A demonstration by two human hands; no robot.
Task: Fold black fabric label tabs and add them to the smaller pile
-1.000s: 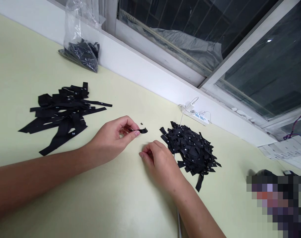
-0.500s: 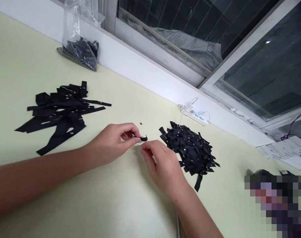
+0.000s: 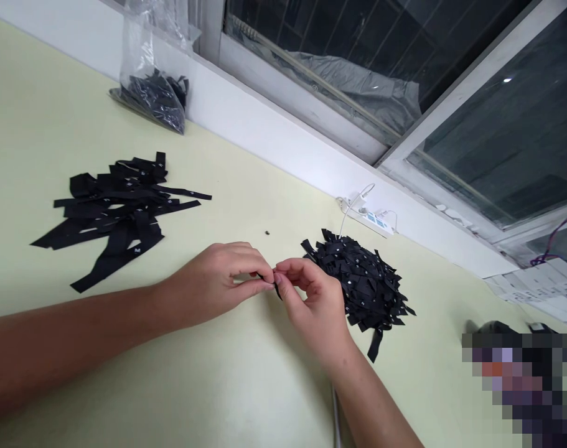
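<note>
Right hand [image 3: 311,298] moved up since earlier frame, now meets left hand [image 3: 222,280]; both pinch small black label [image 3: 274,285] above counter [image 3: 246,386]. Cut label pile [image 3: 360,283] at 3 o'clock, strips [image 3: 119,211] at 10. Keep fold square, edges aligned.

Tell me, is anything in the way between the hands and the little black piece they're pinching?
Nothing visible. The left hand and right hand meet fingertip to fingertip, both pinching the small black label directly. The pile of cut labels lies just beyond the right hand.
</note>
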